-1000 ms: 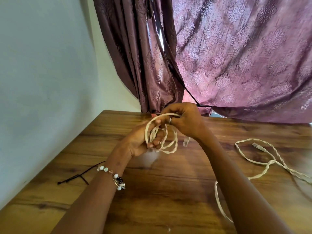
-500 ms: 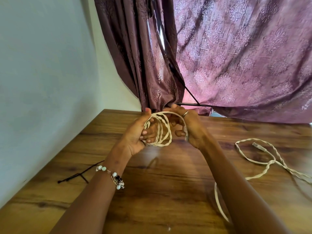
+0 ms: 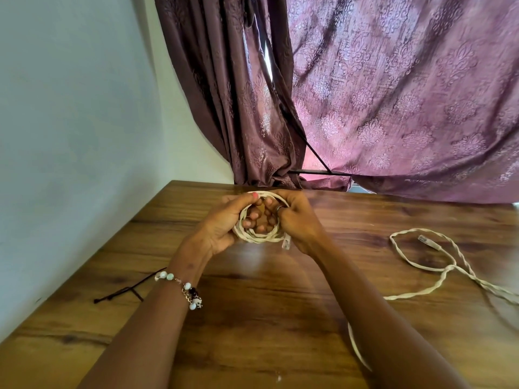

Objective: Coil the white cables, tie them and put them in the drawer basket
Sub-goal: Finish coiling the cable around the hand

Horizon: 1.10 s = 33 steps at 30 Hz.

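While both hands [image 3: 224,223] [image 3: 299,223] grip coiled white cable [image 3: 259,238] (fingers curled), second cable [image 3: 421,265] lies on table [image 3: 252,318].

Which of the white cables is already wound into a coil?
The coiled white cable held between the left hand and right hand. The other white cable lies loose on the wooden table to the right.
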Available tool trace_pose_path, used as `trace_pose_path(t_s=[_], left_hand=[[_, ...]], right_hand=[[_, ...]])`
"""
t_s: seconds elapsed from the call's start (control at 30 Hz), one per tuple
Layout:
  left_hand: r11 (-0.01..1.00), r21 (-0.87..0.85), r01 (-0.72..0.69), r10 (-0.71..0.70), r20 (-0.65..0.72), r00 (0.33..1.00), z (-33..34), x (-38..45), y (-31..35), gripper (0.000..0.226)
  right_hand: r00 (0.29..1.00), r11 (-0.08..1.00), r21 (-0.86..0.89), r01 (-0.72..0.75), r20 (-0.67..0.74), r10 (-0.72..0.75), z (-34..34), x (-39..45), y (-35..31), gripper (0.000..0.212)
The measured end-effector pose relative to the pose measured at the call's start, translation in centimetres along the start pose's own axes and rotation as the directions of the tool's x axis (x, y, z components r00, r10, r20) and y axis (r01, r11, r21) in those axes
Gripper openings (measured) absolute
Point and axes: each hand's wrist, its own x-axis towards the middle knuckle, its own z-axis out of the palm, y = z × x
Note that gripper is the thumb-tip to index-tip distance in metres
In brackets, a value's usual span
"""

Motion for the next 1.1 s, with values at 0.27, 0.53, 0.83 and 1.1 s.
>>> trace_pose_path(t_s=[0.27, 0.53, 0.83, 1.1], left_hand=[[0.986, 0.165, -0.007, 0.004, 0.018, 1.0, 0.3, -1.0, 0.3, 0.031], [0.992, 0.084, -0.098, 0.108, -0.121, 0.987, 1.7, -0.9, -0.2, 0.03], [0.992, 0.106, -0.072, 0.095, -0.233, 0.968, 2.6, -1.0, 0.0, 0.036], [0.973, -0.227, -0.045, -0.025, -0.297, 0.954, 1.8, -0.5, -0.2, 0.039]], right_hand=[[0.994, 0.99, -0.138, 0.018, -0.109, -0.033, 0.9, 0.5, 1.4, 0.027], [0.991, 0.992, -0.122, 0.04, -0.118, -0.055, 0.5, 0.5, 1.3, 0.024], [0.987, 0.979, 0.194, 0.058, -0.158, -0.027, 1.8, -0.4, 0.2, 0.046], [0.927, 0.8, -0.508, 0.32, -0.008, -0.375, 0.3, 0.9, 2.6, 0.035]])
